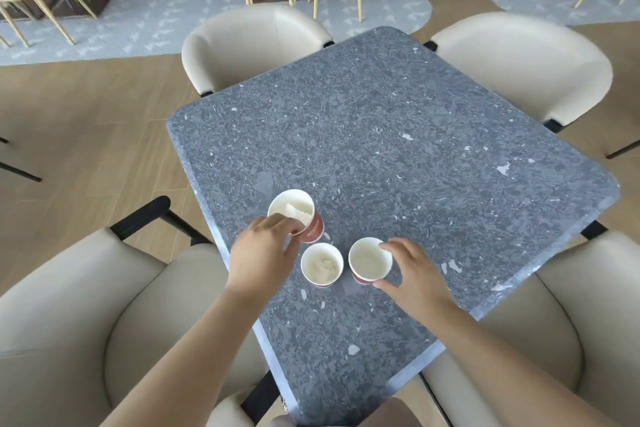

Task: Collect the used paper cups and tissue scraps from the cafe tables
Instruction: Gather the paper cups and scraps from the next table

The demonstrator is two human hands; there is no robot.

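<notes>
Table (398, 149), speckled grey, perhaps stone: left hand (263, 253) grips far cup (292, 210), right hand (412, 270) rightmost cup (369, 260).

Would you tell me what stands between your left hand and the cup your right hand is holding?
Between the left hand and the right cup stands a third cup with tissue inside, as the head view shows.

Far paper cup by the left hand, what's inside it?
Crumpled white tissue sits inside the far paper cup. The left hand grips its near rim; the bottom is hidden beneath tissue.
</notes>
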